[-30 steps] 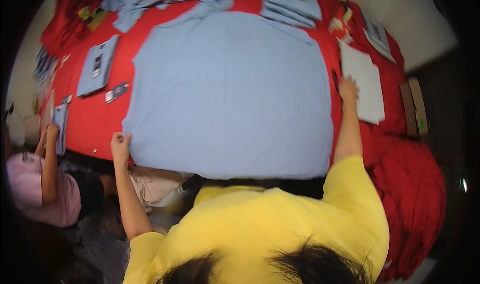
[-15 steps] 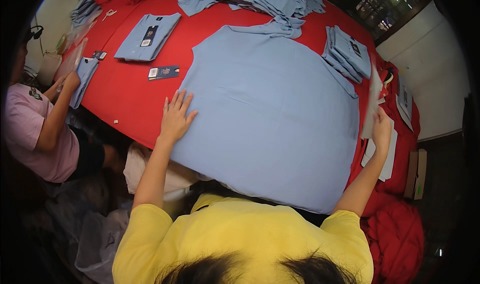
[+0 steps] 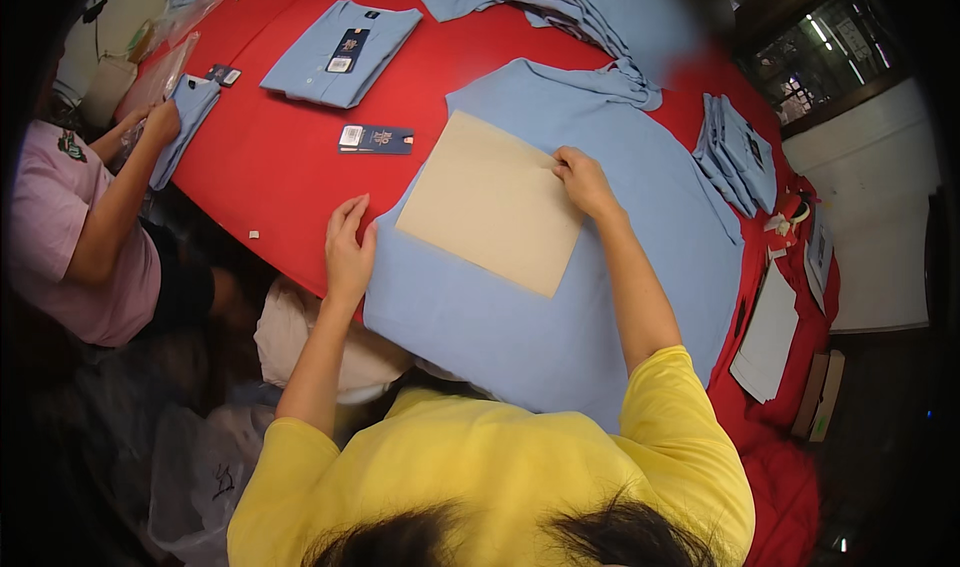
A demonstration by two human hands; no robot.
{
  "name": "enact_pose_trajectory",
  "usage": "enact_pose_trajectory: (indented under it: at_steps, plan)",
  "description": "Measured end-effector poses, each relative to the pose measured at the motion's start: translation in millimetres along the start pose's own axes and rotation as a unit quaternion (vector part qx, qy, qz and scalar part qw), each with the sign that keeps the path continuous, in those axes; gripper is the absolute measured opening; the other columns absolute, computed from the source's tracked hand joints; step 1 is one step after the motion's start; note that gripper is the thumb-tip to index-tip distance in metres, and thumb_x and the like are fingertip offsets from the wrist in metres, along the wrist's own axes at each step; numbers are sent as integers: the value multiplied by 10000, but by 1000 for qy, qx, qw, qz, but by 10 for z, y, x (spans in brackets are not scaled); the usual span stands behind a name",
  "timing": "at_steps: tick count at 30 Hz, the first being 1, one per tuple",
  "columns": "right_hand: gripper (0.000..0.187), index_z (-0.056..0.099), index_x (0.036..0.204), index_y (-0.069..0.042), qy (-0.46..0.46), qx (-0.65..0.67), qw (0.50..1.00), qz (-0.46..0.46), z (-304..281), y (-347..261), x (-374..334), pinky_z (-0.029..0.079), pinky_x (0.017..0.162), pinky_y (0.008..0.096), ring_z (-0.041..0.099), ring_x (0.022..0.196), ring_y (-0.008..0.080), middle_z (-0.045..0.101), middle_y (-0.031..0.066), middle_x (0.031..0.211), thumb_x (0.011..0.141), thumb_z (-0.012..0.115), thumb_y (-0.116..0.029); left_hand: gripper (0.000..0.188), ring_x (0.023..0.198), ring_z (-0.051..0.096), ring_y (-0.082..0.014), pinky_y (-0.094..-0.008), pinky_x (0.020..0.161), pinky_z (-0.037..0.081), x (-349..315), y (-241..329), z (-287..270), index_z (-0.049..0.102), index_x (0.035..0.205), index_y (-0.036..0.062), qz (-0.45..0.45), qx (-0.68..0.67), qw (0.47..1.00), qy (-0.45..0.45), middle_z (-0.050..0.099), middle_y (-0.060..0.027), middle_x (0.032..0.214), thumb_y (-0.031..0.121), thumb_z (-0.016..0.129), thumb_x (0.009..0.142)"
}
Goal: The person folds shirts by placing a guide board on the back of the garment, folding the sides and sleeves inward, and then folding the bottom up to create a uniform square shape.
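Observation:
A light blue shirt (image 3: 650, 257) lies spread out in front of me on the red-covered table (image 3: 290, 182). Over its upper left part is a beige rectangular sheet of cardboard (image 3: 480, 207). My right hand (image 3: 585, 180) pinches that cardboard at its right edge. Beside the shirt's left edge, my left hand (image 3: 349, 252) is raised a little, its fingers apart and holding nothing. A dark blue swing tag (image 3: 376, 139) lies on the table beyond it.
A folded blue shirt (image 3: 335, 57) with a tag lies at the back left. Stacked folded shirts (image 3: 735, 157) stand at right, near white sheets (image 3: 768, 332). More blue shirts (image 3: 540, 7) lie piled behind. At far left, a person (image 3: 95, 217) handles a folded shirt.
My right hand has brought the cardboard from the table's right side leftward over the shirt. My left hand has come up off the shirt's left edge.

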State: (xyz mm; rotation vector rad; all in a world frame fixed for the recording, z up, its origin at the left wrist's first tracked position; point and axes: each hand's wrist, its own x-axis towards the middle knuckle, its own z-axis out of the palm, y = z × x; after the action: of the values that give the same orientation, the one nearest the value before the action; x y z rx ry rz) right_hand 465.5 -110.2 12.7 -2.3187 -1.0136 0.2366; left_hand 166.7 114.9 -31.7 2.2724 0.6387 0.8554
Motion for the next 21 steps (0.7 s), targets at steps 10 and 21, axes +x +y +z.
enact_pose_trajectory:
  at_steps: [10,21]
  plan:
    - [202,621,1020,-8,-53,24,997,60,-18,171,224,458,840,360,609,924,292,637,166,1018,864,583,-131,242,1025,574,-275,-391,872,452,-126,783,411,667,998,58,256,-100,944,-184,633,-73,1025,38,674,757]
    - [427,546,1201,-50,-119,810,566,-92,-341,1063,-570,365,910,422,486,823,193,543,92,864,931,517,-380,639,1407,254,-309,-552,1136,177,-67,762,894,407,1426,158,252,102,928,-253,341,-84,1502,490,534,895]
